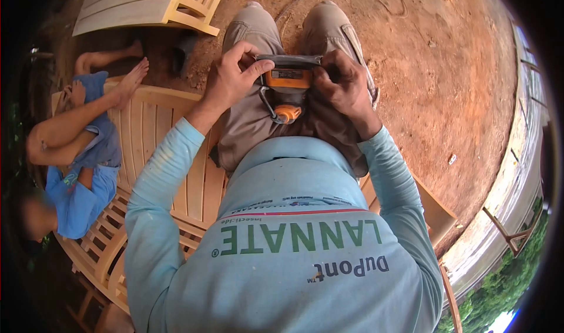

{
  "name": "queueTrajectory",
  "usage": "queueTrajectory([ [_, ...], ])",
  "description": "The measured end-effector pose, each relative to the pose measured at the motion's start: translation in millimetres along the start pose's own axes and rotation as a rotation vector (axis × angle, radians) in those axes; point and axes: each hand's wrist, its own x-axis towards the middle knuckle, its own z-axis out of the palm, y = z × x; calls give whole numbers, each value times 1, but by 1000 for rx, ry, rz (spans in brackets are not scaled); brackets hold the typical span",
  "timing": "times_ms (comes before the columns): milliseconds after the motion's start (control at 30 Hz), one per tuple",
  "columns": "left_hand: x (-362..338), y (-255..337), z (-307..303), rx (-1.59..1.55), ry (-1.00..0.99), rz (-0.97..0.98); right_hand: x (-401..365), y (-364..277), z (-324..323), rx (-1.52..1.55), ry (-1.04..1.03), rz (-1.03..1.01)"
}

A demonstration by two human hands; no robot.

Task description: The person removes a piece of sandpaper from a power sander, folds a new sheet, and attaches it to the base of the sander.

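Note:
An orange and black sheet sander (288,80) sits in my lap between my thighs, its flat dark pad (288,59) turned away from me toward my knees. My left hand (232,77) is closed at the pad's left end, thumb and forefinger pinching its edge. At the opposite end my right hand (343,83) is curled, with thumb and bent fingers against the pad's corner. Whether a sheet of sandpaper lies on the pad is hard to make out. A bent wire clamp lever (268,105) sticks out on the sander's left side, near its orange rear end.
To my left a person (76,156) in blue sits on a slatted wooden bench (158,121), one bare foot toward me. Another slatted wooden piece (126,7) stands at the upper left. Reddish dirt ground (435,80) lies ahead and right, with a cable (385,4) on it.

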Motion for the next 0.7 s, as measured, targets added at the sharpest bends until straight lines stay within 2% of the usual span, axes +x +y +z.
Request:
queueTrajectory([
  [100, -5, 5, 1, -106, 6, -126, 0, -3, -3, 20, -10, 22],
  [200, -11, 29, 2, -304, 23, -463, 3, -5, -4, -6, -17, 14],
  [300, -14, 17, 2, -424, 1, -483, 2, -3, -3, 0, -19, 29],
  [600, -18, 9, -1, -388, -22, -404, 1, -2, -2, 31, -9, 31],
  [700, -17, 17, 1, -460, 62, -397, 1, -5, -3, 11, -7, 22],
])
